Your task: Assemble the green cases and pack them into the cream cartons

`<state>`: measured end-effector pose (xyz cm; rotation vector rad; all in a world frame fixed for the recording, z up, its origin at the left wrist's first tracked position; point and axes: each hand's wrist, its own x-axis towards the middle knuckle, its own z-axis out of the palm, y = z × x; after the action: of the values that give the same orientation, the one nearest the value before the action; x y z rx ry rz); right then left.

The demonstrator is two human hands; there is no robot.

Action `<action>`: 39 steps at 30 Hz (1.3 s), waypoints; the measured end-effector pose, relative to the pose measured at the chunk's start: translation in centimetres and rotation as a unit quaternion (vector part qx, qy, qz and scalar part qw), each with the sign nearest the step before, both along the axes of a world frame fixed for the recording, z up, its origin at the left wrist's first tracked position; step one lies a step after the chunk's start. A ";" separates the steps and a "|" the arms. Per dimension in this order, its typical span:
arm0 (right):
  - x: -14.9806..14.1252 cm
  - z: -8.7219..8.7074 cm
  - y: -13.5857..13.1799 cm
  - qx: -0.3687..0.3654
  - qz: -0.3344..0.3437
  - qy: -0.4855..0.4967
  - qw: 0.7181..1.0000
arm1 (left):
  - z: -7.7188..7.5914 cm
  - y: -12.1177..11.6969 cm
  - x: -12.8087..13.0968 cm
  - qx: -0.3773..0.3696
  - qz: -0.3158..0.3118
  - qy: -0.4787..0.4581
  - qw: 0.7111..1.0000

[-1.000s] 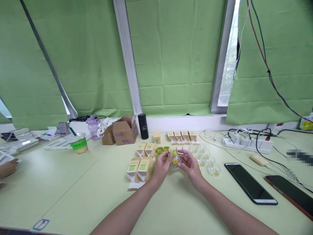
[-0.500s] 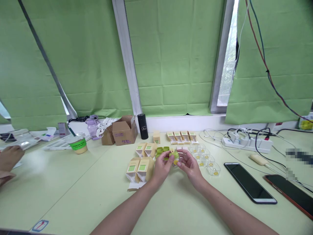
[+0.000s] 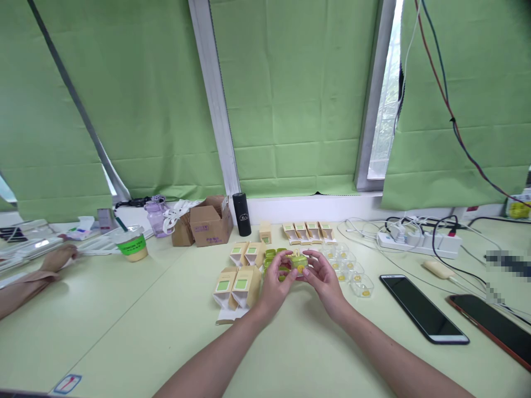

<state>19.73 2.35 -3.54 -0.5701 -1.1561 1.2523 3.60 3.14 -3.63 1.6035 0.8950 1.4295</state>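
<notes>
Between both hands, above the table, is a small green-and-clear plastic case (image 3: 299, 265) with a round yellow sticker on its front. My left hand (image 3: 275, 278) pinches its left side, and my right hand (image 3: 324, 278) grips the right side, thumbs at the front. Just behind my left hand sit several small green cases (image 3: 270, 253), partly covered by it. To the right of my right hand stand several clear plastic cases (image 3: 344, 264) with yellow stickers. Left of my left hand, open beige cartons (image 3: 248, 282) with green panels stand in rows.
More cartons (image 3: 309, 231) stand farther back. Two phones (image 3: 423, 307) lie at the right, near a power strip (image 3: 418, 243) with tangled cables. A drink cup (image 3: 131, 244), a brown box (image 3: 211, 224) and a black bottle (image 3: 241, 214) are left. Another person's hand (image 3: 60, 258) rests far left.
The case has turned between my hands and now lies more level, with my right fingers closer around it. The other person's hand at far left has moved rightward into view.
</notes>
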 end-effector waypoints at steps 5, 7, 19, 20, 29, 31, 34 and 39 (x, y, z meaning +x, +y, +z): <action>-0.1 -0.1 0.1 0.002 -0.007 -0.003 1.000 | 0.4 -0.2 0.2 0.014 0.024 0.016 0.999; 0.0 -0.2 0.4 0.003 -0.010 -0.006 1.000 | 0.5 -0.2 0.4 0.015 0.031 0.017 0.999; 0.1 -0.3 0.6 -0.041 0.051 0.089 0.994 | 0.2 -0.5 0.4 0.045 0.058 0.023 0.997; 0.1 -0.3 0.6 -0.054 0.065 0.108 0.991 | 0.2 -0.5 0.5 0.047 0.055 0.016 0.997; 0.3 -1.6 1.5 -0.118 0.113 0.204 0.965 | 0.4 -1.0 0.8 0.044 0.040 0.016 0.998; 0.4 -1.8 1.7 -0.123 0.117 0.224 0.960 | 0.5 -1.1 0.8 0.045 0.038 0.021 0.998; 0.4 -2.0 1.8 -0.127 0.122 0.240 0.955 | 0.6 -1.2 0.8 0.048 0.037 0.026 0.998; 0.4 -2.0 1.8 -0.127 0.122 0.247 0.953 | 0.5 -1.0 0.7 0.046 0.038 0.026 0.998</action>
<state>20.11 4.16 -5.52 -0.2744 -0.6604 1.6580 4.34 2.13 -3.17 1.6973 0.9409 1.5086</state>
